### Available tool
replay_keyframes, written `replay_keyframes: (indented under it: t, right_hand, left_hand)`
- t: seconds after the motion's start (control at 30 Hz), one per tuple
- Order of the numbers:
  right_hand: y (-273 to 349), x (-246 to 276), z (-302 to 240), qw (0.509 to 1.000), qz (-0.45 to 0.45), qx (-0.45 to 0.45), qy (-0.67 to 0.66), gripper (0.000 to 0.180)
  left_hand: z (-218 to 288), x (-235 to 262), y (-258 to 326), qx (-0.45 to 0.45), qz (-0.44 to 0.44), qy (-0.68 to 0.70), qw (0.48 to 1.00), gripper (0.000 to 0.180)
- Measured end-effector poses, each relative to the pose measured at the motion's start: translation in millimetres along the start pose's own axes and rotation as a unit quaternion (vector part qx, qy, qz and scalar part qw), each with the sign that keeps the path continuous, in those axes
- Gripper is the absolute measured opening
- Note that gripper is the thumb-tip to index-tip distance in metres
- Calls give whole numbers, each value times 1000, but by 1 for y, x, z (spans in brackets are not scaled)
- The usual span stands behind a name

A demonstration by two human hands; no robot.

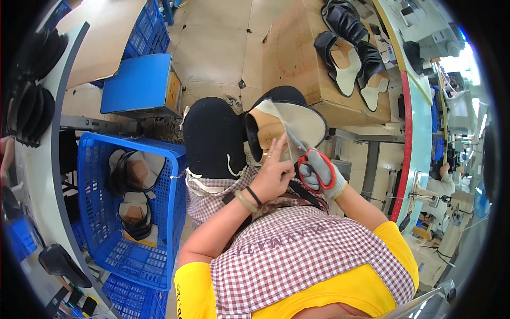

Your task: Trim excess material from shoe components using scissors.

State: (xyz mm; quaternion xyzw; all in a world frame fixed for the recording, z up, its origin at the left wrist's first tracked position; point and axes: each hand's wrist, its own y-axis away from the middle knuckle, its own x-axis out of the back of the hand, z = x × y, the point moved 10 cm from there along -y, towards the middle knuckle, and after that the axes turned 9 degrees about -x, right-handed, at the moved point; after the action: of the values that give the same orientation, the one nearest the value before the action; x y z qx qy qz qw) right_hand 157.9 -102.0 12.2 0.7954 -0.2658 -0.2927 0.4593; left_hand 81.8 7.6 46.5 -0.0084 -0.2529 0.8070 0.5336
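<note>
A black shoe upper with cream and tan lining (269, 129) lies over my lap, between my knees. My left hand (273, 174) holds it, with the first fingers stretched along the tan lining and the thumb hidden. In my right hand (320, 170), which wears a grey-white knit glove, are scissors with red handles (338, 179). The scissor blades point up and to the left, at the edge of the lining near my left fingertips. Whether the blades are parted is hard to make out.
At my left stands a blue plastic crate (87, 207) with several shoe uppers inside. A cardboard box (289, 58) ahead on the right carries more black uppers (340, 64). A blue-topped stool (135, 82) stands ahead left. Worktables flank me, with a sewing machine (425, 194) at the right.
</note>
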Motion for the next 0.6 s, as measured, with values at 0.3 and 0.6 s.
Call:
replay_keyframes:
  t: [0.3,0.6]
  right_hand:
    - [-5,-13,-8,999,-35,21,25,43]
    - [5,-31,-13,999,-40,15,6,39]
  left_hand:
    - [-13,4,6,90,-30,78,992,7]
    - [-5,7,8,88,-30,56,994,7]
